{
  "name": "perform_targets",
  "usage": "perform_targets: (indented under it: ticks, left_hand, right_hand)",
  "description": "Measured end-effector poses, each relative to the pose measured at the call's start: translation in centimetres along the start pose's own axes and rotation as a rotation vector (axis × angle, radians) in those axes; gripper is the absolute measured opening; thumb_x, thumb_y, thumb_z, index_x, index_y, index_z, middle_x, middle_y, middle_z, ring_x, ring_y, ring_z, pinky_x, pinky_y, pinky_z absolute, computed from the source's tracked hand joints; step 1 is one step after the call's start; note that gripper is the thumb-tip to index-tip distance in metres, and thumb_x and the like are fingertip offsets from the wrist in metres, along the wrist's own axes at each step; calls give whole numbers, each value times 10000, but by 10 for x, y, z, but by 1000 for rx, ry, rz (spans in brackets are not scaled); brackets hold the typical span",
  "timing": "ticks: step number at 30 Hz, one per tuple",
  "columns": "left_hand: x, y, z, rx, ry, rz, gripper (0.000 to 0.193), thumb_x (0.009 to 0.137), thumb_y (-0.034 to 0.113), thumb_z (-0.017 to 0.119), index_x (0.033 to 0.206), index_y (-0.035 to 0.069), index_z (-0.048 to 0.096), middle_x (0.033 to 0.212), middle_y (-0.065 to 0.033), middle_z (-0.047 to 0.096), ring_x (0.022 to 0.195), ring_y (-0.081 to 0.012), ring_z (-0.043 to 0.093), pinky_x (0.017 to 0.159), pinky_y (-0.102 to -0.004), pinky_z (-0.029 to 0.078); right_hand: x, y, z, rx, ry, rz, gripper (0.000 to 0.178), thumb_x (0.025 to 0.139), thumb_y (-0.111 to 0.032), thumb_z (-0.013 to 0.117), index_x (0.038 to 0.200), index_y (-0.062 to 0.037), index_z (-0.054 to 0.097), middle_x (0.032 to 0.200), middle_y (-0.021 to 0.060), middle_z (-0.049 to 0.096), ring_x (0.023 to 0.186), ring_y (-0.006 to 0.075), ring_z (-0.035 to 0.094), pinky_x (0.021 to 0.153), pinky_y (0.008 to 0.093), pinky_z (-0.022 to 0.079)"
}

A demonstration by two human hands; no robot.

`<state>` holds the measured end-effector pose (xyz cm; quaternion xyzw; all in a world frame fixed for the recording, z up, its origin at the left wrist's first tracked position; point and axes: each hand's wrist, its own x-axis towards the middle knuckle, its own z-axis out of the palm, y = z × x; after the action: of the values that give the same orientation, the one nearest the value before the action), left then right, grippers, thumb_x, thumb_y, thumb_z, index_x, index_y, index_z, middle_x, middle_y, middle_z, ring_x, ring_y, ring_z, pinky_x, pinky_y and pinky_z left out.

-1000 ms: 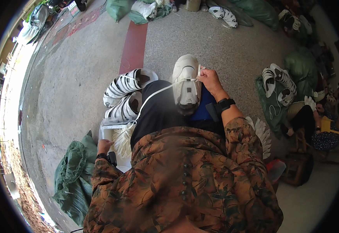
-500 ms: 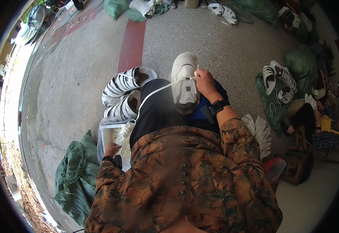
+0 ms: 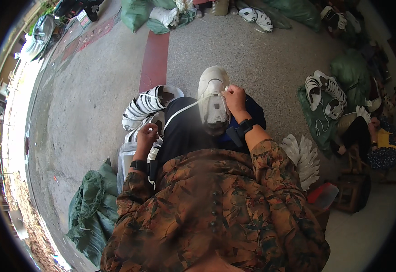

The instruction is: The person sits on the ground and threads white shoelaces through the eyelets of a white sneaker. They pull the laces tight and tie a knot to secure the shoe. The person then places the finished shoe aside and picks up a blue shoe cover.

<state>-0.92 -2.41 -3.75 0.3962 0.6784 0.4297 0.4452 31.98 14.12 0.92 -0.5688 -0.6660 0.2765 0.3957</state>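
Note:
A cream-white sneaker (image 3: pixel 214 86) rests toe-away on my dark-trousered lap. At its right side my right hand (image 3: pixel 236 99) pinches a white shoelace close to the eyelets. The long end of the shoelace (image 3: pixel 182 110) runs left from the shoe across my thigh and drops toward my left side. Beside my left knee my left hand (image 3: pixel 148 134) is raised with fingers closed; what they hold, if anything, is too small to make out. Just beyond it stand black-and-white striped shoes (image 3: pixel 144 108), partly covered by that hand.
At my left are a clear plastic-lined container (image 3: pixel 124 158) and a crumpled green sack (image 3: pixel 91 197). White laces (image 3: pixel 303 158) fan out at my right. More striped shoes (image 3: pixel 327 93) lie on a green sack farther right, near another person. Sacks (image 3: pixel 134 16) line the far side.
My left hand has risen from the lace bundle in the container up beside the striped shoes. My right hand stays at the sneaker, still pinching the shoelace.

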Motion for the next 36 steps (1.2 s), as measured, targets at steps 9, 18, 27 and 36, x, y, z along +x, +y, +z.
perform_targets:
  ticks: [9,18,27,36]
  left_hand:
    - [19,119,127,299,-275,706,152,837,41,568,961,-18,634,813,-91,648,757,-162,618,721,-288,489]
    - [44,122,201,843,-85,820,42,768,109,571,772,76,597,751,-111,618,726,-311,639,637,-396,521]
    - [47,116,206,935,-109,798,58,775,114,575,761,78,618,738,-121,621,712,-311,652,608,-393,528]
    - [25,123,192,758,-78,1075,201,739,98,581,938,100,555,773,-74,553,686,-275,610,579,-380,507]
  right_hand:
    - [-23,-28,-14,-523,-180,-288,143,797,-96,558,862,30,573,768,223,622,776,381,624,734,435,511]
    - [2,-19,-23,-347,-392,-250,85,805,-53,527,805,24,563,824,256,606,836,416,595,729,456,487]
    - [-7,-8,-26,-195,-327,-323,50,796,-24,522,812,17,547,811,245,596,818,430,579,709,469,481]
    - [-8,-12,-23,-275,-316,-258,61,802,-26,482,818,5,532,795,251,599,809,430,586,703,481,488]
